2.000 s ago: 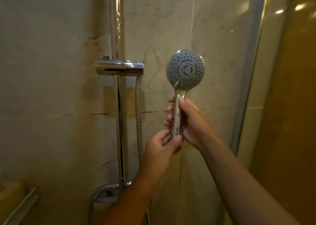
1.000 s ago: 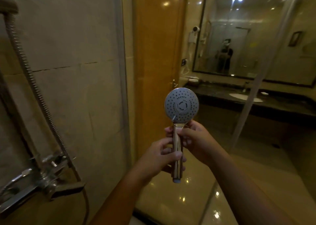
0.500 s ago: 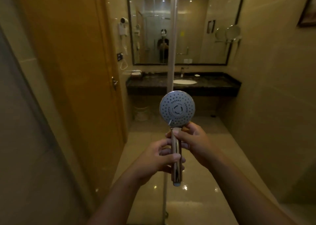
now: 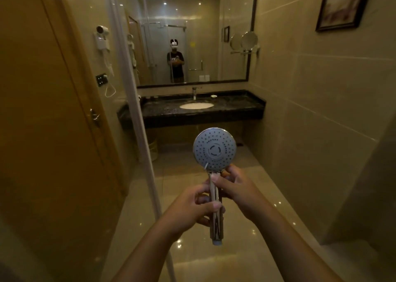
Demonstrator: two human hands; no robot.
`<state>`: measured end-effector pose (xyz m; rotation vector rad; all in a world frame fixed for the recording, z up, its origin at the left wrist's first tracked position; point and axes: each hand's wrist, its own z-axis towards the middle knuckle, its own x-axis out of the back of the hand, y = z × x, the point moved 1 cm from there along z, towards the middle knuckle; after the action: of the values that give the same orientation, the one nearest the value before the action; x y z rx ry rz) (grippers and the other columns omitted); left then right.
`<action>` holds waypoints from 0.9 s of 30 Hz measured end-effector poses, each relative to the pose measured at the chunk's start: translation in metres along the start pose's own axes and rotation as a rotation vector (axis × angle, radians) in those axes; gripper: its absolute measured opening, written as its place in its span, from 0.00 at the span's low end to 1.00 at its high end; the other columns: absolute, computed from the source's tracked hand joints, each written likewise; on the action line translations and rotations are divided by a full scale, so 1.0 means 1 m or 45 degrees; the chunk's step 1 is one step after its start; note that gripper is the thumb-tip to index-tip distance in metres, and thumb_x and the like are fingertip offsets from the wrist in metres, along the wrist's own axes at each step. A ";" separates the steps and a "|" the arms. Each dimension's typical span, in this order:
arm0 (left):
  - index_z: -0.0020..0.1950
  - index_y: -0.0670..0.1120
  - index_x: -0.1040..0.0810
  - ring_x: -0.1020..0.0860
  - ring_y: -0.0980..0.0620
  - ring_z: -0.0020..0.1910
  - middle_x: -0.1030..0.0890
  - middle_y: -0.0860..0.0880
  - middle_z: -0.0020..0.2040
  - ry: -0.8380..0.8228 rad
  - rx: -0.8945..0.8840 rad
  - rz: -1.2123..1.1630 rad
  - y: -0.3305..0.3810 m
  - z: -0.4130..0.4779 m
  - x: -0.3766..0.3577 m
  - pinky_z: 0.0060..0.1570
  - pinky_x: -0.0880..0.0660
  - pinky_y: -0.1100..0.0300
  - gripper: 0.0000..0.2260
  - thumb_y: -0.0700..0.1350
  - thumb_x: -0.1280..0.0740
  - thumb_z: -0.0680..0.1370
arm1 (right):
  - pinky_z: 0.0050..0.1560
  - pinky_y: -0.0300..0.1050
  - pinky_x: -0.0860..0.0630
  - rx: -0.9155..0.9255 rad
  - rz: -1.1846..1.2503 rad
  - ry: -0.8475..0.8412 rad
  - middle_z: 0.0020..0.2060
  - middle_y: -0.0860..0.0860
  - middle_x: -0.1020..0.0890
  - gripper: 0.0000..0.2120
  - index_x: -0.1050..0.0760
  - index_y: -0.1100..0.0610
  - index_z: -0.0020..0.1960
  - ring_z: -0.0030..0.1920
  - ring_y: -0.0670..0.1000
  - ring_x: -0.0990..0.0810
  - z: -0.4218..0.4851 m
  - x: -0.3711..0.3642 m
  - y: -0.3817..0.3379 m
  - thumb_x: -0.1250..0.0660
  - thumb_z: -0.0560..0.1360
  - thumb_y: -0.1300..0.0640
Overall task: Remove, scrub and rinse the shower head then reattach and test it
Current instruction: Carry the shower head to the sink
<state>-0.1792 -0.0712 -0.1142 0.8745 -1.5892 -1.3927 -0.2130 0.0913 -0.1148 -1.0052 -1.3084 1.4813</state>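
The shower head (image 4: 214,148) is detached from its hose, round grey face with many nozzles turned toward me, chrome handle pointing down. I hold it upright in front of my chest. My left hand (image 4: 192,206) grips the middle of the handle, thumb across the front. My right hand (image 4: 233,187) pinches the handle just under the head. The open threaded end (image 4: 216,242) of the handle hangs free below both hands.
A dark stone counter (image 4: 235,108) with a white basin (image 4: 196,105) and tap (image 4: 194,92) stands ahead under a wide mirror (image 4: 192,31). The glass shower panel edge (image 4: 137,114) runs down on the left, beside a wooden door (image 4: 53,110). Glossy floor tiles (image 4: 192,260) lie below.
The view has swung from the shower wall and rail round to the vanity. The shower head has stayed upright in both hands, and the counter now looks nearer.
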 end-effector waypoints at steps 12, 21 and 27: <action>0.56 0.43 0.19 0.16 0.44 0.49 0.15 0.42 0.50 -0.070 0.007 -0.016 -0.022 0.099 0.041 0.47 0.20 0.47 0.09 0.42 0.31 0.77 | 0.50 0.52 0.18 -0.081 0.142 0.100 0.48 0.59 0.14 0.15 0.27 0.53 0.65 0.49 0.58 0.14 0.090 0.025 0.029 0.33 0.79 0.58; 0.53 0.42 0.18 0.16 0.48 0.45 0.14 0.41 0.48 -0.046 0.019 -0.137 -0.047 0.164 0.079 0.39 0.20 0.56 0.06 0.41 0.32 0.78 | 0.46 0.49 0.18 -0.116 0.105 0.142 0.45 0.58 0.14 0.13 0.27 0.57 0.63 0.44 0.57 0.14 0.165 0.030 0.053 0.35 0.80 0.59; 0.54 0.46 0.19 0.16 0.46 0.47 0.15 0.45 0.44 0.175 0.057 -0.236 -0.072 0.230 0.095 0.42 0.18 0.49 0.07 0.42 0.33 0.78 | 0.49 0.51 0.17 -0.150 0.119 0.057 0.46 0.58 0.13 0.11 0.26 0.52 0.62 0.48 0.59 0.14 0.243 0.048 0.075 0.35 0.80 0.58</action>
<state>-0.4289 -0.0723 -0.1820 1.1440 -1.4693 -1.3962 -0.4667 0.0689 -0.1624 -1.1834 -1.3448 1.4562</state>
